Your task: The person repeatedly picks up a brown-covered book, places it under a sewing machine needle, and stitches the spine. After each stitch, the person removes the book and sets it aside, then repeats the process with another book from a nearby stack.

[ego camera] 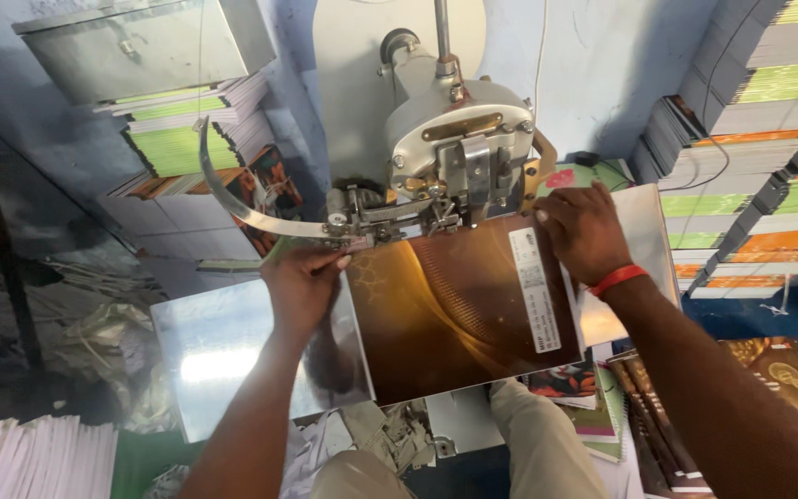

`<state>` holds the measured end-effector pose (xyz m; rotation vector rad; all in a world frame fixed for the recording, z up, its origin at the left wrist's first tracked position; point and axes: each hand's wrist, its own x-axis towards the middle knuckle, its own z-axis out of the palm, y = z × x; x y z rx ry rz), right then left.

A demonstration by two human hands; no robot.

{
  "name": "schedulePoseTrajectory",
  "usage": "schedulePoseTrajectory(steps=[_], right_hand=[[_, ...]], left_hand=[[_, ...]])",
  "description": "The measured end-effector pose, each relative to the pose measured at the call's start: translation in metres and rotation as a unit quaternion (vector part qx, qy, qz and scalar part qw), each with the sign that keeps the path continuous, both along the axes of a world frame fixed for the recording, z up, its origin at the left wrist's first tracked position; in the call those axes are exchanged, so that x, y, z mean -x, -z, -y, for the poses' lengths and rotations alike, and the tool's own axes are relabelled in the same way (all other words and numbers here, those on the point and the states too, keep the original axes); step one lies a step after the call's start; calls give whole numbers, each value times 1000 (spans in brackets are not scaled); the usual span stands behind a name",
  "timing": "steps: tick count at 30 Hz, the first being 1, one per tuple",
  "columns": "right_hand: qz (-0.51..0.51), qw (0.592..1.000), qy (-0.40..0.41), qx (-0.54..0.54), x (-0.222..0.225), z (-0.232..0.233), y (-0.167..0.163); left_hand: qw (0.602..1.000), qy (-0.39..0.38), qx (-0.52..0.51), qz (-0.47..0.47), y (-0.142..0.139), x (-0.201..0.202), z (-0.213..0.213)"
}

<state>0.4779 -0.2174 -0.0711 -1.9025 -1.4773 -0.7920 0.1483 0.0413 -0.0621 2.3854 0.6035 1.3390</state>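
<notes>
Nearest to us are our knees in beige trousers (538, 444), and just beyond them the shiny metal work table (223, 360). On that table lies a brown glossy booklet cover (445, 305) with a white label along its right edge, its far edge pushed under the head of the grey stitching machine (459, 139). Our left hand (305, 282) presses flat on the cover's left far corner, fingers curled over its edge just below the machine's curved metal arm (233, 199). Our right hand (582, 231), a red band at the wrist, rests palm down on the cover's right far corner, fingers spread, clasping nothing. Stacks of booklets (750, 139) rise at right, more (187, 129) at left behind the machine.
</notes>
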Motion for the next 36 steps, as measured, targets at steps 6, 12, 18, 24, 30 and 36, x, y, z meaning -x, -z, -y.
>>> schedulePoseTrajectory(steps=[6, 12, 18, 24, 30, 36], right_hand=[[-26, 1000, 2, -1, -17, 18, -5], [-41, 999, 2, 13, -20, 20, -7], [-30, 1000, -5, 6, -23, 19, -3], [-41, 999, -9, 13, -25, 22, -5], [-21, 999, 22, 17, -40, 36, -12], [-18, 996, 58, 62, -61, 54, -21]], left_hand=[[993, -59, -98, -10, 9, -24, 23], [995, -48, -93, -1, 7, -24, 26], [993, -46, -113, 2, 10, -23, 28], [997, -32, -71, -13, 9, -23, 29], [986, -60, -151, -23, 11, -38, 52], [987, -70, -138, -50, 17, -65, 70]])
